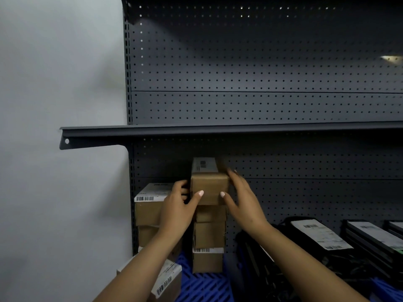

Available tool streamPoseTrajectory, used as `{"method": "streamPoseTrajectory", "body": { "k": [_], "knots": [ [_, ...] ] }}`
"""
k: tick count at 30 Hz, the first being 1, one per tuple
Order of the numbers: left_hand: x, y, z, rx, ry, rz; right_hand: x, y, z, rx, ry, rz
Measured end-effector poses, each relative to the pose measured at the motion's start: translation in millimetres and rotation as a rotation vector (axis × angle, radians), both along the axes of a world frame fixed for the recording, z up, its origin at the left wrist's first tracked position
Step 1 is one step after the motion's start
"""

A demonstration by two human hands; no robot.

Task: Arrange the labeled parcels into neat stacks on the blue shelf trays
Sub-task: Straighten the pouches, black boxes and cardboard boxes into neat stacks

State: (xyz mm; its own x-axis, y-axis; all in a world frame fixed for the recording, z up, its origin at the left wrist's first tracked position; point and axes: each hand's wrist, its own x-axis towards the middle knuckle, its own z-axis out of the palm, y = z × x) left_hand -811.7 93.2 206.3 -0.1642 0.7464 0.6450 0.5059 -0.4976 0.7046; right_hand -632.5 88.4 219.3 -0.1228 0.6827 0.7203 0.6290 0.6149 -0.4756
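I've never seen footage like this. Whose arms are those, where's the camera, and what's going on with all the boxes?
There is no robot here. A person wears a camera on the head, so you look down their own arms. The left hand and right hand press on either side of the top cardboard parcel of a tall stack standing on a blue tray. A shorter stack of labeled boxes stands to the left, and black parcels with white labels lie to the right, all on a dark pegboard shelf unit.

Left hand [177,211] and right hand [242,201] raised, thumbs forward, fingers curled
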Motion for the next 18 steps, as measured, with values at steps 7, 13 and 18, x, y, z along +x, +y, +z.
{"method": "streamPoseTrajectory", "body": {
  "k": [7,13,18],
  "knots": [
    [1,6,-1,0.084,0.117,-0.058,2,3,-25,-0.089,0.005,0.052],
    [3,8,-6,0.118,0.176,-0.090,3,5,-25,-0.073,0.014,0.067],
    [5,9,-8,0.170,0.215,-0.079,6,9,-24,-0.082,0.004,0.083]
  ]
}}
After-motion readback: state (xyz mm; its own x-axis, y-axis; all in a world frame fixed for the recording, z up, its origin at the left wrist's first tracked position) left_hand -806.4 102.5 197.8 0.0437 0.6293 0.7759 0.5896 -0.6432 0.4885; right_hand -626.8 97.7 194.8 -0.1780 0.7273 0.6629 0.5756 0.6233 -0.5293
